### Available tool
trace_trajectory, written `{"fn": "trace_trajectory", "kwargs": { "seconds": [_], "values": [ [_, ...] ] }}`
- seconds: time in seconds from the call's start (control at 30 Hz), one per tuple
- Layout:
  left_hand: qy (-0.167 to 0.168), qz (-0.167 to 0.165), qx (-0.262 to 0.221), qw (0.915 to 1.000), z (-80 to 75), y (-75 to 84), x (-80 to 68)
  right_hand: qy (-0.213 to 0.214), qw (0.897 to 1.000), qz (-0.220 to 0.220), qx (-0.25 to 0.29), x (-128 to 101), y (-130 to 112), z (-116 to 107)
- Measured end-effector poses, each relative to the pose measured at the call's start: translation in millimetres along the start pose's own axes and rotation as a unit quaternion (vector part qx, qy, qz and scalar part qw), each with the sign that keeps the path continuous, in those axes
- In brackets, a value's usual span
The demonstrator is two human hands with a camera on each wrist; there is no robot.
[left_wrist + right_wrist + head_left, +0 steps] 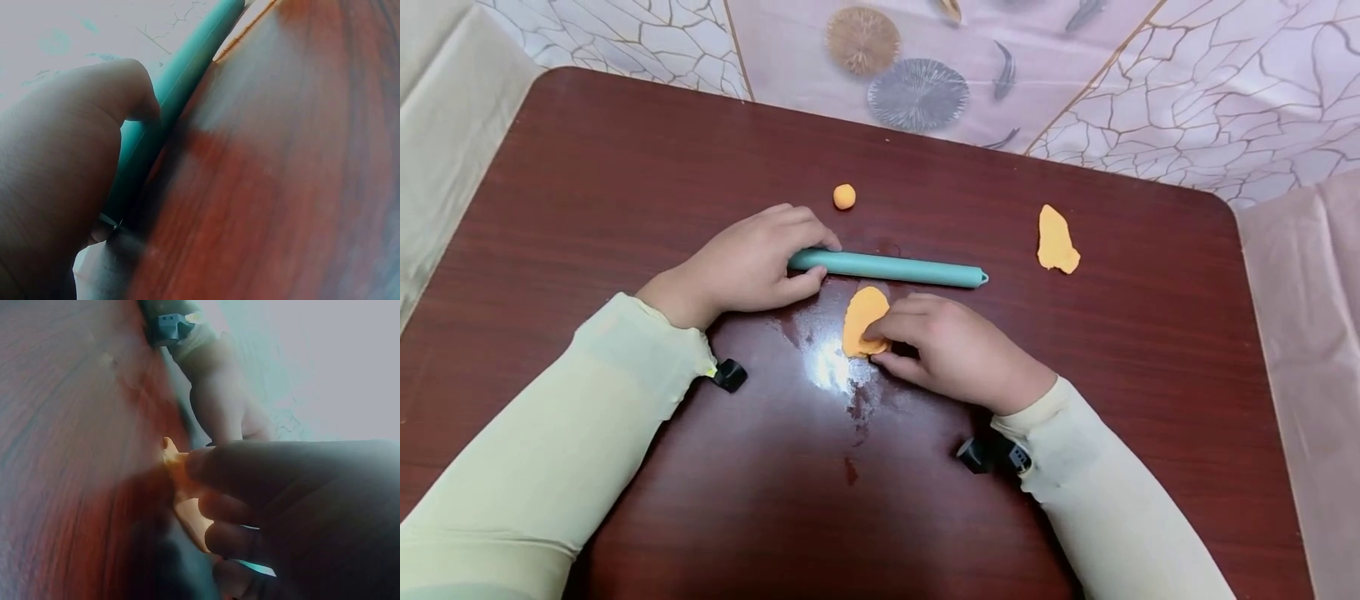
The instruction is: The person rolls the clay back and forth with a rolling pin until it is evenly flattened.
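A teal rolling pin [887, 267] lies across the middle of the dark wooden table [587, 192]. My left hand [752, 262] grips its left end, fingers over the top and thumb underneath; the left wrist view shows the teal rolling pin [169, 106] under my curled fingers. Just in front of the pin lies a flattened orange dough piece [861, 317]. My right hand [951, 346] pinches its near right edge between fingertips and thumb. In the right wrist view the orange dough piece [181, 487] sits against my fingertips, partly hidden by them.
A small orange dough ball [844, 197] sits behind the pin. Another flattened orange dough piece [1056, 242] lies to the right. A patterned cloth [925, 75] hangs beyond the table's far edge. A shiny glare patch [831, 367] marks the tabletop near the dough.
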State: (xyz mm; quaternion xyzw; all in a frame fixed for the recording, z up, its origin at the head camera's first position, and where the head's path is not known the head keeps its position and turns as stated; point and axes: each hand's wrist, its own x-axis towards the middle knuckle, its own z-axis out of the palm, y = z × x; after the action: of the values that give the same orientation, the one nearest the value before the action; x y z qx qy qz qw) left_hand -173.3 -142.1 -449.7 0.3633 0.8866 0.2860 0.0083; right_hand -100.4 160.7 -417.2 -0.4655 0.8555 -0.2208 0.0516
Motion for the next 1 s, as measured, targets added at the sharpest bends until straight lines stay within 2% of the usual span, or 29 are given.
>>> {"fn": "trace_trajectory", "kwargs": {
  "seconds": [0.23,0.37,0.47,0.63,0.77,0.9,1.0],
  "values": [
    [0.012,0.006,0.002,0.9999,0.1,-1.0,-0.9,0.041,0.999,-0.009,-0.004,0,0,3],
    [0.010,0.003,0.000,0.9999,0.9,-1.2,-0.9,0.063,0.997,-0.022,-0.044,0,-2,8],
    [0.006,-0.001,-0.002,1.0000,2.6,-1.8,-1.5,0.064,0.994,-0.036,-0.078,0,-6,11],
    [0.008,-0.002,-0.001,1.0000,3.3,-1.9,-2.1,0.039,0.989,-0.059,-0.128,-1,-13,11],
    [0.010,0.002,0.000,0.9999,2.3,-0.9,-1.8,-0.003,0.979,-0.070,-0.191,-3,-22,5],
    [0.011,0.003,-0.001,0.9999,1.8,-0.6,-2.1,-0.037,0.968,-0.057,-0.242,-6,-35,2],
    [0.012,0.004,0.000,0.9999,1.7,-0.9,-2.5,-0.046,0.965,-0.046,-0.256,-6,-42,4]
  ]
}}
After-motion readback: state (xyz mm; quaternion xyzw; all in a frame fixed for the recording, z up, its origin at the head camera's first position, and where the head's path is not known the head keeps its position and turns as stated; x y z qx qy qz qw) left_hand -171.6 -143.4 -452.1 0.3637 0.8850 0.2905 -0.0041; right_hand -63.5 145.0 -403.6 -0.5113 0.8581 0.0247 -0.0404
